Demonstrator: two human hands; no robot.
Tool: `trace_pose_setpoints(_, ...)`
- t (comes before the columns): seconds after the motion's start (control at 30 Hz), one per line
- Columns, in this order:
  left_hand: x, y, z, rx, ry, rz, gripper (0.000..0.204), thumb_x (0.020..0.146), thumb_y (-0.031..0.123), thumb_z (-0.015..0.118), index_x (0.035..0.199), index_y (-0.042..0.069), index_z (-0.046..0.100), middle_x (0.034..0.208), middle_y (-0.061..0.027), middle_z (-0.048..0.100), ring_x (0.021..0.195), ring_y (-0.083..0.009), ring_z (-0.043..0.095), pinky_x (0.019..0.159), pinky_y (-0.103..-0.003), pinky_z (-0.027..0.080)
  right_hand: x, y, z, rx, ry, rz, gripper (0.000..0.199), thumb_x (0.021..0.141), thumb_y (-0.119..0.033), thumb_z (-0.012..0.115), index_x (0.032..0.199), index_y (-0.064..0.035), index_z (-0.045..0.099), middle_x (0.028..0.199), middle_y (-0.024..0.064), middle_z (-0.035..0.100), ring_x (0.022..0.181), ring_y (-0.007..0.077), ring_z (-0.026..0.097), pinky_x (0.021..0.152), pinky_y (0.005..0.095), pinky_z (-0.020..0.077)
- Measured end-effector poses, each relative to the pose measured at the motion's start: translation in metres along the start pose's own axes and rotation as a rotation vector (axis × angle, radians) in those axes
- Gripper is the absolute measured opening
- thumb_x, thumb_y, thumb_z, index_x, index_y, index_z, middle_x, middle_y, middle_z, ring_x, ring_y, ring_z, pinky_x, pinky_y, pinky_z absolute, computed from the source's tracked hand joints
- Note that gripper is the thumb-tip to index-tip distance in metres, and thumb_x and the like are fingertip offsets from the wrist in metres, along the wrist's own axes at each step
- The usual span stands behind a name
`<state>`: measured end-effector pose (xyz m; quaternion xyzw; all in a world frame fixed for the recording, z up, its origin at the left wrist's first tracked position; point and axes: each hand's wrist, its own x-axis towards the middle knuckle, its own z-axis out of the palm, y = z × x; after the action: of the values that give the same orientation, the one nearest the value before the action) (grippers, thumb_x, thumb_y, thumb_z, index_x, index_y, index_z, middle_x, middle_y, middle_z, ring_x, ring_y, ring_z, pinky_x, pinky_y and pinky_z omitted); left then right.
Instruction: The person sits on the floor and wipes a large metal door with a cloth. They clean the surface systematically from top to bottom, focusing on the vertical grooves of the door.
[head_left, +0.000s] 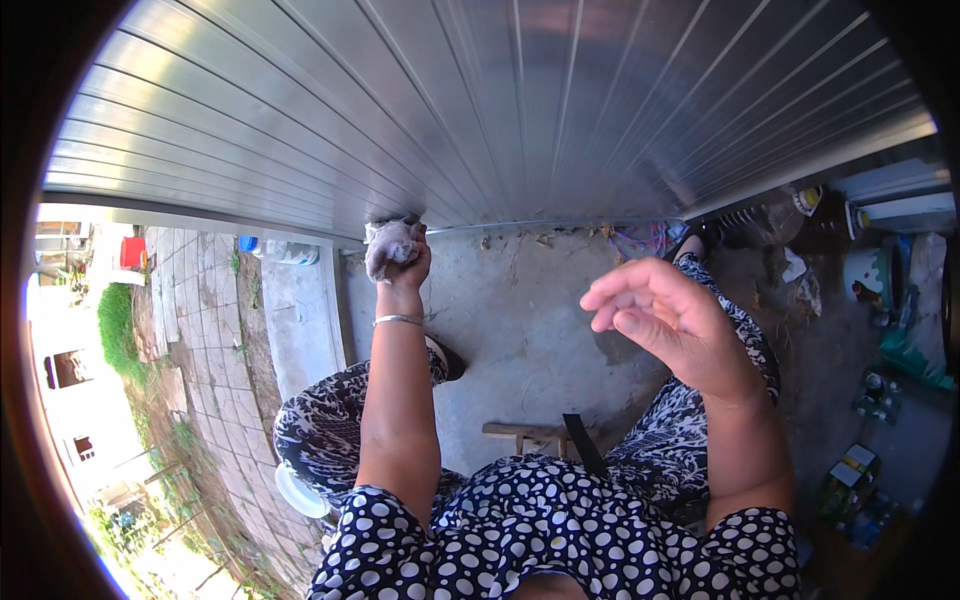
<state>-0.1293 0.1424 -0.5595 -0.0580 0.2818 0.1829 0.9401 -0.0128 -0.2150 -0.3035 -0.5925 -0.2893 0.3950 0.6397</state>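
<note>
At the lower edge of the ribbed silver metal panel (pixel 560 120), left hand (pixel 412 265) clutches crumpled pale-grey cloth (pixel 390 246) | right hand (pixel 675 320) raised, fingers loosely bent | 2 black-and-white trouser legs (pixel 322 415) flank brown wooden bar (pixel 522 432) | pale frame post (pixel 333 305) bounds left | grey concrete floor (pixel 530 325) between legs, paved yard (pixel 205 335) outside

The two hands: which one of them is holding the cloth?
The left hand holds the pale cloth near the metal panel's lower edge; a bracelet circles its wrist. The right hand is raised and holds nothing.
</note>
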Motion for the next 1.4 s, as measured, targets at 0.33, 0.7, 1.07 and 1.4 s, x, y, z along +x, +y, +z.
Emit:
trace_pose_setpoints(0.33, -0.100, 0.058, 0.144, 0.413, -0.285, 0.241, 0.035, 0.089, 0.038, 0.052, 0.107, 0.008, 0.058, 0.102, -0.0165, 0.060, 0.084, -0.0296, 0.061, 0.066, -0.036, 0.055, 0.003, 0.005, -0.001, 0.012, 0.010, -0.050, 0.026, 0.093, -0.023, 0.061, 0.105, -0.0001, 0.059, 0.094, 0.0052, 0.064, 0.085, 0.0128, 0.062, 0.078, 0.0269, 0.0518)
trace_pose_setpoints(0.7, -0.166, 0.104, 0.275, 1.099, -0.820, 0.458, 0.031, 0.097, 0.029, 0.045, 0.110, 0.005, 0.058, 0.100, -0.0100, 0.063, 0.087, -0.0247, 0.062, 0.078, -0.038, 0.051, 0.007, 0.010, 0.007, 0.028, 0.000, -0.082, 0.024, 0.094, -0.020, 0.060, 0.106, -0.0001, 0.059, 0.093, 0.0052, 0.063, 0.083, 0.0117, 0.061, 0.076, 0.0253, 0.0518)
trace_pose_setpoints(1.07, -0.043, 0.041, 0.081, 0.544, 0.193, 0.459, 0.024, 0.099, 0.022, 0.044, 0.111, 0.008, 0.059, 0.110, -0.0106, 0.064, 0.099, -0.0293, 0.063, 0.088, -0.051, 0.052, 0.007, 0.004, 0.011, -0.041, -0.043, -0.075, 0.020, 0.093, -0.018, 0.060, 0.105, -0.0008, 0.059, 0.097, 0.0067, 0.064, 0.089, 0.0134, 0.062, 0.080, 0.0277, 0.0518)
trace_pose_setpoints(1.4, 0.047, 0.028, -0.023, 0.387, 0.426, 0.221, 0.027, 0.099, 0.020, 0.042, 0.113, 0.006, 0.060, 0.110, -0.0133, 0.064, 0.098, -0.0335, 0.064, 0.083, -0.056, 0.054, 0.007, -0.001, 0.005, -0.087, -0.007, -0.026, 0.019, 0.090, -0.011, 0.064, 0.105, -0.0002, 0.059, 0.099, 0.0085, 0.065, 0.088, 0.0146, 0.063, 0.080, 0.0278, 0.0518)
